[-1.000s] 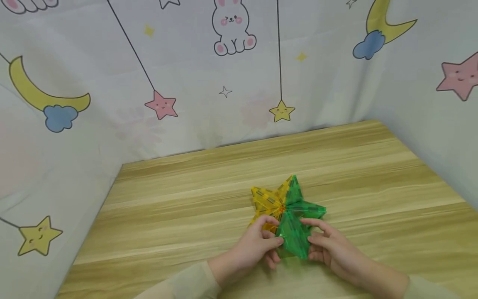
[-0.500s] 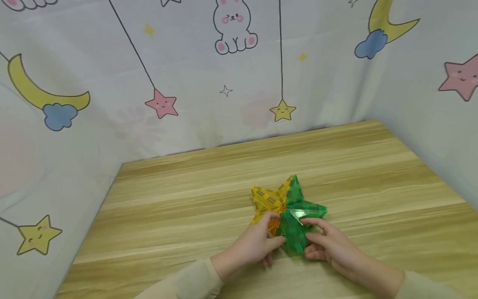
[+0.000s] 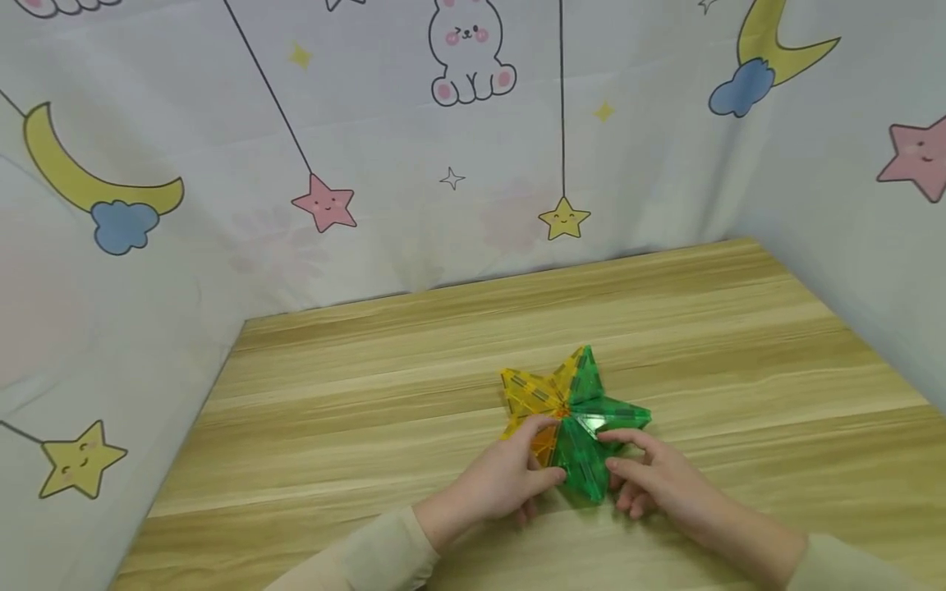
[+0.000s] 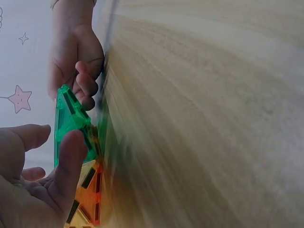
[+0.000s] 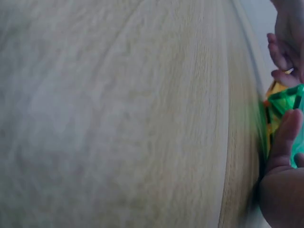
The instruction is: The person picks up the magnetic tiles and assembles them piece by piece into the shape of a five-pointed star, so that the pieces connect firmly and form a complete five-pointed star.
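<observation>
A five-pointed star of translucent magnetic tiles (image 3: 580, 460) lies on the wooden table, yellow and orange on its left, green on its right. My left hand (image 3: 491, 484) is at its lower left, thumb beside the green front point and index finger over the orange part. On the other side, my right hand (image 3: 668, 488) has thumb and index finger at the green edge, the other fingers loosely bent. Both wrist views show fingers spread beside the green tiles (image 4: 69, 121) without a clear pinch. Whether the fingertips touch the tiles is hard to tell.
The wooden tabletop (image 3: 355, 394) extends around the star to its back and side edges. A white fabric backdrop (image 3: 392, 123) printed with stars, moons and a rabbit rises behind it and along both sides.
The green front point, earlier raised and tilted between both hands, has come down into line with the rest of the star. The right hand's lower fingers have drawn slightly away from the tiles.
</observation>
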The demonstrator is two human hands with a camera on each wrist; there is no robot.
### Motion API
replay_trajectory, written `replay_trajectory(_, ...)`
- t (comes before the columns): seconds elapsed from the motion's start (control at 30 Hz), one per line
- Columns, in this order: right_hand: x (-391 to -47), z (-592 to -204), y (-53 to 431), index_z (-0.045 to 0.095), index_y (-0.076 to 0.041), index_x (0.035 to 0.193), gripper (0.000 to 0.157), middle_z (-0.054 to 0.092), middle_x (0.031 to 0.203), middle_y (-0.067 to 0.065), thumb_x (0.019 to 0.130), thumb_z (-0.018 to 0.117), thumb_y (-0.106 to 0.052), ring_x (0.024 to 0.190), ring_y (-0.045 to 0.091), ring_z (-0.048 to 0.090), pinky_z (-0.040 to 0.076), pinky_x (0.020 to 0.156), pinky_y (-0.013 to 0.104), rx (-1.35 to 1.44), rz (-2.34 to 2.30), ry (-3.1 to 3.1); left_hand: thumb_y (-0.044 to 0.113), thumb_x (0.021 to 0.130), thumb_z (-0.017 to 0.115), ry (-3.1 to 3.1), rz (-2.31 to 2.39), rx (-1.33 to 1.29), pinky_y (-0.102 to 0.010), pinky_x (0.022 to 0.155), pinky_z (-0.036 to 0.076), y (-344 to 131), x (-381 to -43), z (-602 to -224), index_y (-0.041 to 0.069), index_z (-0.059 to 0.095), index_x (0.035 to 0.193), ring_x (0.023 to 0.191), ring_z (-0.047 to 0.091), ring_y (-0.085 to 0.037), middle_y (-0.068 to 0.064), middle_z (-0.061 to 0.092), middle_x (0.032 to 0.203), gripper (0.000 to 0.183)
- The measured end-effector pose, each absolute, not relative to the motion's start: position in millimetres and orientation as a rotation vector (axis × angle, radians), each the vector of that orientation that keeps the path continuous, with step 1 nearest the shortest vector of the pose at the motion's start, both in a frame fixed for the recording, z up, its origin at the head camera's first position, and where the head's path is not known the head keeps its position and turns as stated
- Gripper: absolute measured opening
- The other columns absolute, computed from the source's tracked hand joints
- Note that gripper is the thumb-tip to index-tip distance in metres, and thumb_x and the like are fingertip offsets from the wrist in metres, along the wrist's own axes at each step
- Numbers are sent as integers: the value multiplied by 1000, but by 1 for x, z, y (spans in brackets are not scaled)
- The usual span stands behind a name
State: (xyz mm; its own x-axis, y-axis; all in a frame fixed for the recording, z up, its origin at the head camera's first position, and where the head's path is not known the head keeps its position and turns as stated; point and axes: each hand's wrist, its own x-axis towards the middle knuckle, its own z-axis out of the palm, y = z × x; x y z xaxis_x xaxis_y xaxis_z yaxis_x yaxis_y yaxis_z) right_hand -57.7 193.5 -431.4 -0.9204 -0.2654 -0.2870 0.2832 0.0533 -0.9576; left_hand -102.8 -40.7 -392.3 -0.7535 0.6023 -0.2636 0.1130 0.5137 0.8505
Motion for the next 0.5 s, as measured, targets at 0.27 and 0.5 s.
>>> replay_trajectory(0.27,-69,-423,203,40,1,135,52,58,75,14,92,61,-21,49,9,49,42,44,22,-83,-1803,2129,27,86,68,2381,1130,677,-26,45,42,-50,-112,-388,18,38,138,49,51,-11,3,55,66,61)
replay_trajectory(0.5,-80,-414,209,50,-1,127,44,50,69,8,91,62,-21,48,9,41,35,41,22,-113,-1711,2313,32,85,68,2513,1040,705,-25,43,38,-60,-120,-385,16,43,136,48,44,-8,5,50,64,59)
